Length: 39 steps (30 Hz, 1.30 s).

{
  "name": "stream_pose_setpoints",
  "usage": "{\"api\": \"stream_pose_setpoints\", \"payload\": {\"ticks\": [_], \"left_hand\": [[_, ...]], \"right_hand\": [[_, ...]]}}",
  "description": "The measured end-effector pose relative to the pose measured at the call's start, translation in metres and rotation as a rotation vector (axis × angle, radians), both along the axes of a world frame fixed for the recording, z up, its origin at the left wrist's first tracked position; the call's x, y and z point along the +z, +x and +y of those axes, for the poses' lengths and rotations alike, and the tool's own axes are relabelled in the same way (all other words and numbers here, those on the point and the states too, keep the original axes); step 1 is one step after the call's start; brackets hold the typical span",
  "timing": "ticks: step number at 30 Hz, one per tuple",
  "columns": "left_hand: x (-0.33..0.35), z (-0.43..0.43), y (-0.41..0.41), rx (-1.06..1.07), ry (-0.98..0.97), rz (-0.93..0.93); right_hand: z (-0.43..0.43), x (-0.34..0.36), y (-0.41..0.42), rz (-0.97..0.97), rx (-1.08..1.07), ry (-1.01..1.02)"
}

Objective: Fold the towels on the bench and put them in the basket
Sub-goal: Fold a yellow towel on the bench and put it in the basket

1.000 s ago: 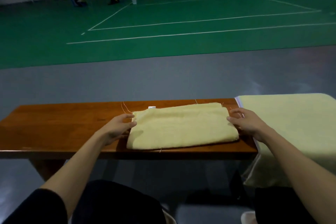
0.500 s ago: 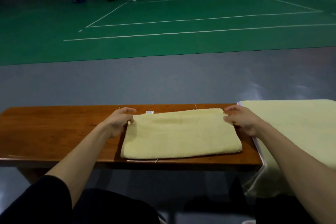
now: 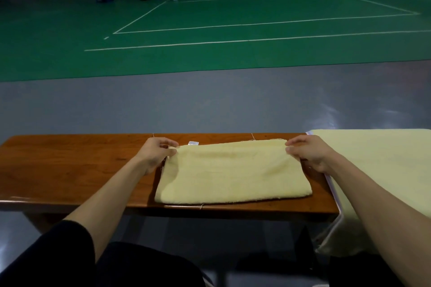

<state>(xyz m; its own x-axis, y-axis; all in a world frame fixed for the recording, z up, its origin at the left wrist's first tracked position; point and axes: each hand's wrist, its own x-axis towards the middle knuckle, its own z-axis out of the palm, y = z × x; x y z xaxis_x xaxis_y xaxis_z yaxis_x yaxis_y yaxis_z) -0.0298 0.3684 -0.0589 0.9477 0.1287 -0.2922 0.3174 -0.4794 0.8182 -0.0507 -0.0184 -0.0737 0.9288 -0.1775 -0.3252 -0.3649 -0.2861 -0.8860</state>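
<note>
A pale yellow towel (image 3: 233, 172), folded into a long rectangle, lies on the brown wooden bench (image 3: 70, 168). My left hand (image 3: 156, 154) pinches its far left corner. My right hand (image 3: 307, 151) pinches its far right corner. Both far corners are raised a little off the wood, while the near edge lies flat by the bench's front edge. A small white label shows at the towel's far edge. No basket is in view.
A second pale yellow towel (image 3: 382, 182) is draped over something at the bench's right end and hangs down toward the floor. Grey floor and a green court with white lines lie beyond. The bench's left half is bare wood.
Both hands moved from the towel's side edges to its far corners and took hold of them. The towel slid a little toward the front edge and its far corners lifted.
</note>
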Motion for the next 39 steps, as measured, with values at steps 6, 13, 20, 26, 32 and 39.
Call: {"api": "stream_pose_setpoints", "payload": {"ticks": [6, 13, 20, 26, 32, 39], "left_hand": [[-0.005, 0.010, -0.004, 0.052, 0.007, -0.121], [-0.009, 0.023, -0.002, 0.166, -0.134, -0.132], [-0.021, 0.011, 0.005, 0.046, 0.306, -0.235], [-0.026, -0.017, -0.006, -0.164, 0.614, -0.443], [-0.065, -0.041, -0.033, -0.690, 0.954, -0.268], [-0.054, -0.028, -0.035, -0.712, 0.948, -0.211]], "right_hand": [[-0.003, 0.000, 0.001, -0.077, 0.058, -0.206], [0.004, 0.008, 0.010, -0.302, -0.043, -0.197], [0.011, -0.016, 0.020, -0.191, -0.088, -0.355], [0.040, -0.018, 0.007, -0.297, 0.061, -0.826], [0.081, -0.047, -0.031, -0.128, 0.519, -1.080], [0.041, -0.041, -0.027, -0.044, 0.448, -1.075]]}}
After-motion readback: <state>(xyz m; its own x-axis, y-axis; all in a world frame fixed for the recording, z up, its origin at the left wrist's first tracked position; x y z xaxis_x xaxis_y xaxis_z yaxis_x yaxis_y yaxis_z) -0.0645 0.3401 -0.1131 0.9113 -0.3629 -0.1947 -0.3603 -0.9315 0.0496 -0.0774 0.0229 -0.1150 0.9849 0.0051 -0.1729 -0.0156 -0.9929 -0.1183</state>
